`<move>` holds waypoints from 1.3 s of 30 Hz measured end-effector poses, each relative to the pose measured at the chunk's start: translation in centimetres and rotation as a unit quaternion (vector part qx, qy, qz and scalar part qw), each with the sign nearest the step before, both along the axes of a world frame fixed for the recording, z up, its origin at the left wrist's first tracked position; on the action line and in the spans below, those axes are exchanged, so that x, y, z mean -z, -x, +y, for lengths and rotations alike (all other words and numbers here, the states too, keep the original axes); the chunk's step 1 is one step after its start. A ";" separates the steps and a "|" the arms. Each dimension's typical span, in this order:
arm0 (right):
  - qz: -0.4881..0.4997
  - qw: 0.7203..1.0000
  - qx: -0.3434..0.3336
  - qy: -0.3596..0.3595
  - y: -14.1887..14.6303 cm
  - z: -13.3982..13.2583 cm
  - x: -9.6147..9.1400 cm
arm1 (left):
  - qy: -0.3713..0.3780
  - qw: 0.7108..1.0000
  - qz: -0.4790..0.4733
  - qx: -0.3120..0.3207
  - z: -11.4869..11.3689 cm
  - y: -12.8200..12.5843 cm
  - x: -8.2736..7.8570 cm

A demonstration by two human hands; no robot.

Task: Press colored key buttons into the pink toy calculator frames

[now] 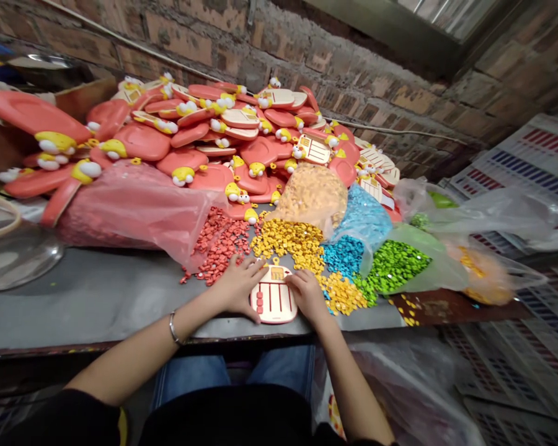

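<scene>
A cream-coloured board with a red rim lies flat before me, with dark red grooves and a yellow printed patch near its top. Several small red pieces sit in its leftmost column. My left hand rests along the board's left side, fingers spread, thumb by the lower left edge. At the upper right of the board, my right hand has its fingertips pinched together on the surface; what they hold is too small to make out. Loose red pieces and yellow pieces lie just beyond the board.
Blue pieces and green pieces spill from plastic bags on the right. A pink bag lies at left, near a clear round lid. Many red boards with yellow-and-white heads are heaped against the brick wall.
</scene>
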State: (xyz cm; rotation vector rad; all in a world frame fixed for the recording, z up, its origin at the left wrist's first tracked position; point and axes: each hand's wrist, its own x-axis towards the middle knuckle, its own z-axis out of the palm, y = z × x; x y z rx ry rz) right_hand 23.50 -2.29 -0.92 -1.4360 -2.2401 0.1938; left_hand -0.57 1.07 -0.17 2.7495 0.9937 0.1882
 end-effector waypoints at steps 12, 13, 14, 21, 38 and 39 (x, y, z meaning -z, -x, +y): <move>0.125 0.991 0.006 0.049 5.9 -0.1 0.6 | 0.000 1.000 -0.016 0.012 0.2 0.1 0.3; 0.121 0.991 0.000 0.052 6.2 -0.2 0.5 | -0.001 1.000 -0.016 0.011 0.2 0.1 0.3; 0.122 0.991 -0.009 0.057 6.3 -0.5 0.3 | -0.002 1.000 -0.014 0.011 0.2 0.1 0.3; 0.199 0.977 0.010 0.077 1.9 -0.8 -1.2 | -0.005 1.000 0.003 0.012 0.2 0.0 0.9; 0.146 0.965 0.214 -0.049 -5.2 1.4 1.3 | 0.006 1.000 0.003 0.026 -0.4 -0.2 -0.4; 0.164 0.962 0.213 -0.047 -5.1 1.2 1.2 | 0.005 1.000 0.006 0.027 -0.4 -0.2 -0.5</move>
